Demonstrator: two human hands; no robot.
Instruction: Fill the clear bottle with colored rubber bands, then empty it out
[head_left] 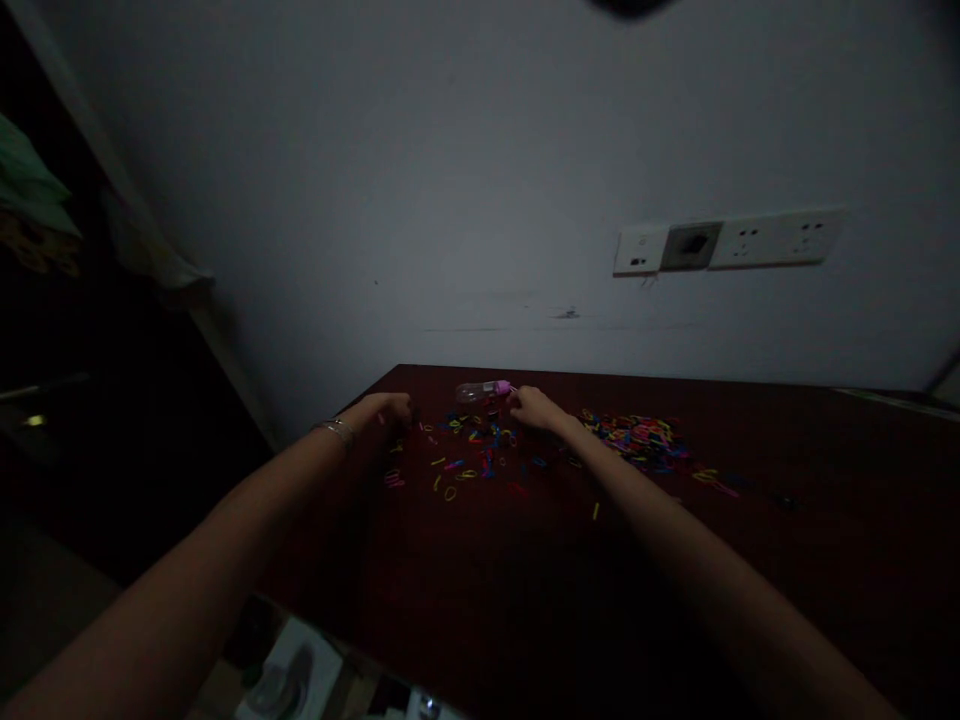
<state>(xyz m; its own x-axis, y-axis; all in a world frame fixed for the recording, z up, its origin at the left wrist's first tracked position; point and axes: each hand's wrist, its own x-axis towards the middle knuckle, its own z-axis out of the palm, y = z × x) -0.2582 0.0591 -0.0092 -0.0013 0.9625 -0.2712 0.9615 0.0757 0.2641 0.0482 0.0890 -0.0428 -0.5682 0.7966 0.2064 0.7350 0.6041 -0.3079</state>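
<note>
Many small colourful bands (469, 474) lie scattered on the dark red table (465, 570), with a denser pile (649, 440) to the right. My left hand (394, 408) is at the table's left side, fingers curled down beside the scattered bands; what it holds, if anything, is too dark to see. Near the pink-capped end of a clear bottle (476, 392), my right hand (532, 408) has its fingers pinched together just above the bands. Its fingertips are too small and dim to show what is between them. The bottle lies on its side.
Behind the table rises a pale wall with a row of sockets (772, 240). Below the front edge, at lower left, is a white box-like object (300, 665). Light green cloth (26, 165) hangs at the far left. A small dark object (786, 501) lies on the table's right.
</note>
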